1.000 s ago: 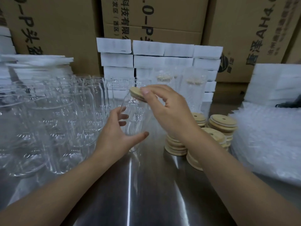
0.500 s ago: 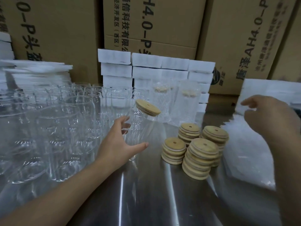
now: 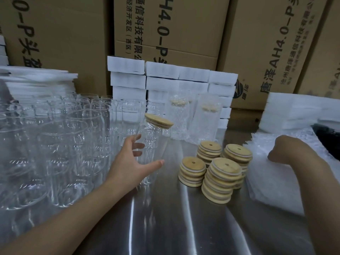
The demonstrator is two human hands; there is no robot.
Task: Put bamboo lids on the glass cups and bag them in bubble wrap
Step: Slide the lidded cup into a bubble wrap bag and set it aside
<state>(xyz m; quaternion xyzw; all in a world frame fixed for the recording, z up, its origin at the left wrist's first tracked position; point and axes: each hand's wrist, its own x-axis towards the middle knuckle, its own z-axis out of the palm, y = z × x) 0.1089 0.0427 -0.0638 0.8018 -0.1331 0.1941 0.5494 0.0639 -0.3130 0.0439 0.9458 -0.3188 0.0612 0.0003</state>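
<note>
At the middle of the steel worktop [image 3: 165, 218], the left hand [image 3: 128, 162] grasps one glass cup [image 3: 153, 138], thumb across its near side and fingers [image 3: 137, 145] curled round the far side. The cup's long axis is tilted: its mouth leans up and to the right, away from the wrist, and its base sits low by the worktop, though contact there cannot be made out. One bamboo lid [image 3: 159, 120] caps the mouth, slanted with the cup.

Just right of the cup stand four stacks of bamboo lids [image 3: 219, 179], close together, each top lid showing a small hole. Behind them stand at least two lidded cups in bubble wrap [image 3: 177, 118], upright. To the left stands a crowd of bare glass cups [image 3: 64, 144], upright and too overlapped to count.

The right hand [image 3: 287, 150] rests on the pile of bubble wrap bags [image 3: 276, 181] at the right, seen from the back with fingers curled under; whether they pinch a bag cannot be told. White foam blocks [image 3: 165, 78] and cardboard boxes [image 3: 184, 24] line the back.
</note>
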